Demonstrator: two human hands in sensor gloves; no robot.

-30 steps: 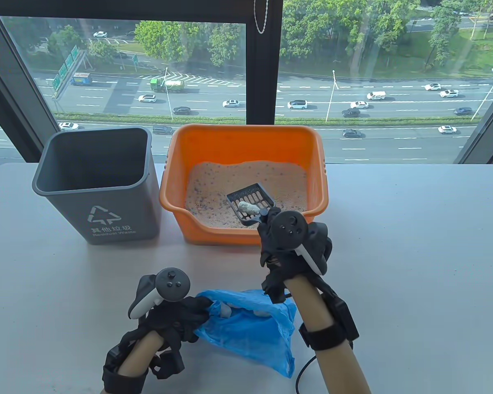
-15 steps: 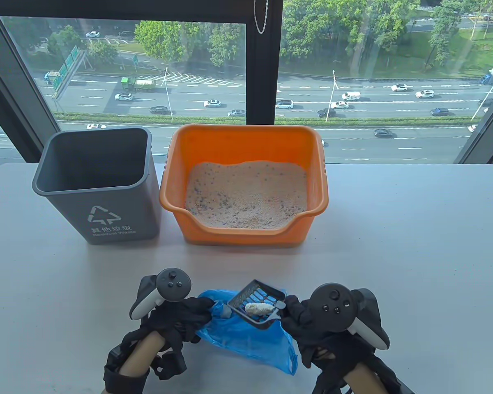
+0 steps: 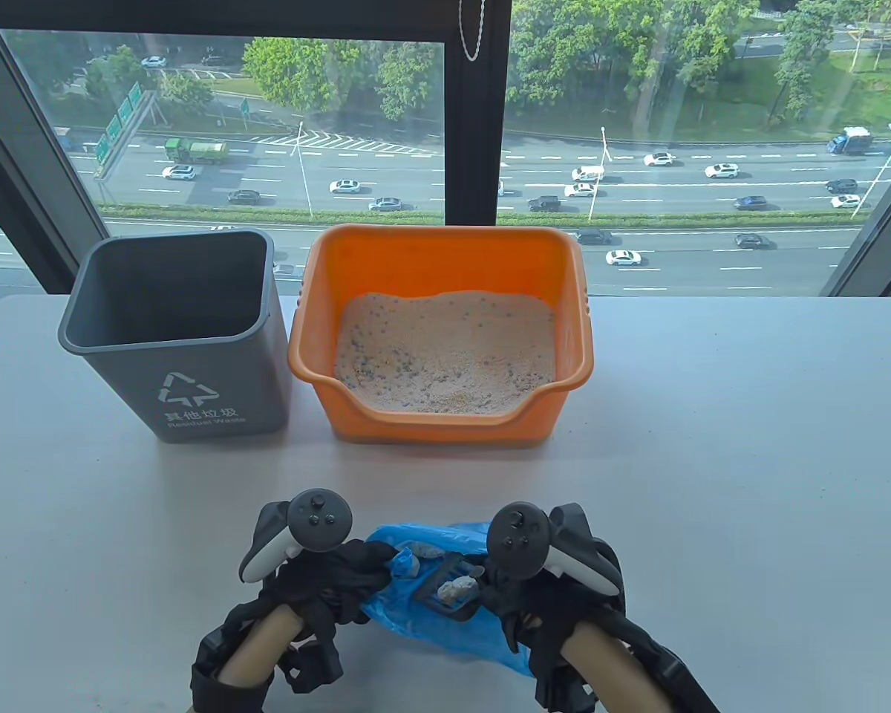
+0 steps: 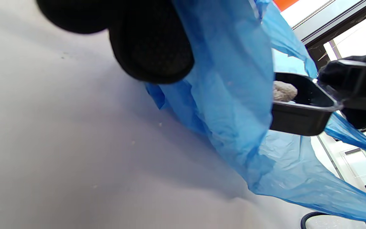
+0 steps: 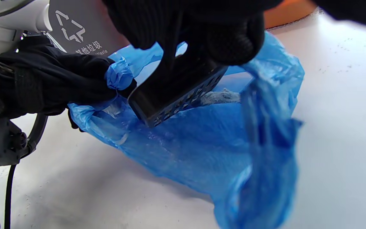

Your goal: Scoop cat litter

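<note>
Currently: your right hand (image 3: 523, 594) grips the stiff, light scoop (image 3: 445, 587) by its handle, tilted inside the blue bag (image 3: 445, 631); one crumbly clump (image 3: 454, 590) aboard. Your left hand (image 3: 327, 587) pinches the thin, slippery bag's rim open. Keep hold there.

The gray bin (image 3: 174, 334) bears a white recycling triangle above Chinese characters and "Residual Waste".

Bright daylight from window (image 3: 445, 111); wrist views overexposed, near fingers (image 4: 151, 41) blurred
</note>
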